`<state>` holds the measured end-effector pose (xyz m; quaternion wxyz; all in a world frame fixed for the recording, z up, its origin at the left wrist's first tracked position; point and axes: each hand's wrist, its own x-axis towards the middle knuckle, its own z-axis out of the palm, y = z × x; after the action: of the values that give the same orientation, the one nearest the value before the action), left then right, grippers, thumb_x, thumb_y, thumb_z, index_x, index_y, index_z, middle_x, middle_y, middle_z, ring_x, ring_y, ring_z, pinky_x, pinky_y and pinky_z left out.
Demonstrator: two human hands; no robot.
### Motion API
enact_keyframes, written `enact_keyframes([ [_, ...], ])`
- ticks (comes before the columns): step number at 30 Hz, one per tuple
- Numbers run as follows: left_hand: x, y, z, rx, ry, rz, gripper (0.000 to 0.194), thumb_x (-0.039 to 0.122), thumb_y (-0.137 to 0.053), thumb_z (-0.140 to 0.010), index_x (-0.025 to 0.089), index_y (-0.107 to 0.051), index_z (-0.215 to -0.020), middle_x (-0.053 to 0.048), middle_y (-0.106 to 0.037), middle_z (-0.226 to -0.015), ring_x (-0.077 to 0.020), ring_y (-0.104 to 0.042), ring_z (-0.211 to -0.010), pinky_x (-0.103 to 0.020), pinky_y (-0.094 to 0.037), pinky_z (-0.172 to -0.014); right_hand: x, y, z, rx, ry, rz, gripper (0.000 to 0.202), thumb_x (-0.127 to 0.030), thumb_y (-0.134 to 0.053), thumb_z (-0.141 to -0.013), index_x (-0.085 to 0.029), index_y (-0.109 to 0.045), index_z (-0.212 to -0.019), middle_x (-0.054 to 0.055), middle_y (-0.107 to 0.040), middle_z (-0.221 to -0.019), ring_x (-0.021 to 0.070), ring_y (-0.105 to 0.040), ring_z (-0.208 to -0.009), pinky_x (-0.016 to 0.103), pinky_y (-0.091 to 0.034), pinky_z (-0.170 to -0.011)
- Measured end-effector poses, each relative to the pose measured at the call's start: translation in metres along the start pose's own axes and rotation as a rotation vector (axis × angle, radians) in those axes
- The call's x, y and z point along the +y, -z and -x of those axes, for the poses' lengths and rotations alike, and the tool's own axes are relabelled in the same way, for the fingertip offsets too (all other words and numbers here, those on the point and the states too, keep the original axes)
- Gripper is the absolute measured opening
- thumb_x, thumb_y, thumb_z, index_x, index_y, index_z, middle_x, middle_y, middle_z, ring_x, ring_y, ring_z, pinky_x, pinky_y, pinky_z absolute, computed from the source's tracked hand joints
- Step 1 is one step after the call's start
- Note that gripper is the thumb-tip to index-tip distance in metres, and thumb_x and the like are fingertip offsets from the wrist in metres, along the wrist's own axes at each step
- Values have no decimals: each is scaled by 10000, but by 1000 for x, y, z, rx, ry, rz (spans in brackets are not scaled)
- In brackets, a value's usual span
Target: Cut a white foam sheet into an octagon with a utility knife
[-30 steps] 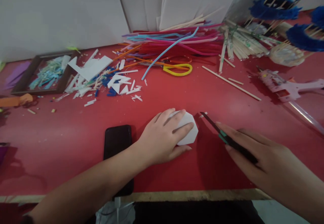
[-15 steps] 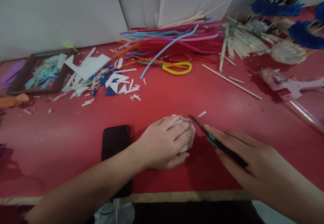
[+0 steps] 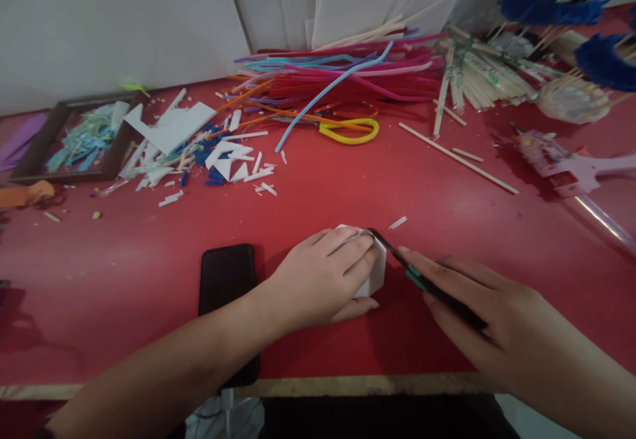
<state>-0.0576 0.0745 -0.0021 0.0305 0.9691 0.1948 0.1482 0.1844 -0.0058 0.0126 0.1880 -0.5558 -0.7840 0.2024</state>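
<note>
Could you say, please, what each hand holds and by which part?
The right hand holds a black and green knife by its handle; the left hand holds down a white polygonal piece, fingers across its top.

White piece (image 3: pixel 377 270), black and green knife (image 3: pixel 416 277), red tabletop (image 3: pixel 318 191), black phone (image 3: pixel 227 277)
</note>
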Motion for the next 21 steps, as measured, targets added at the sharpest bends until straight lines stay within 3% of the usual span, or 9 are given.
enact_keyframes([
  [15,1,1,0,2,16,4,556,511,-682,-949,49,-654,-1257,-174,-713,-1298,-307,-653,-1231,-422,-567,-1046,1,1,-1,-25,10,12,463,-175,-428,-989,-153,-642,-1399,107,-759,-955,192,-751,-747,286,-615,-606],
  [21,-1,2,0,-21,6,16,618,561,-700,-932,46,-648,-1268,-183,-704,-1315,-312,-647,-1243,-432,-569,-1041,-4,-7,7,31,-22,64,493,-170,-406,-982,-152,-635,-1419,118,-748,-942,199,-739,-717,282,-589,-543],
])
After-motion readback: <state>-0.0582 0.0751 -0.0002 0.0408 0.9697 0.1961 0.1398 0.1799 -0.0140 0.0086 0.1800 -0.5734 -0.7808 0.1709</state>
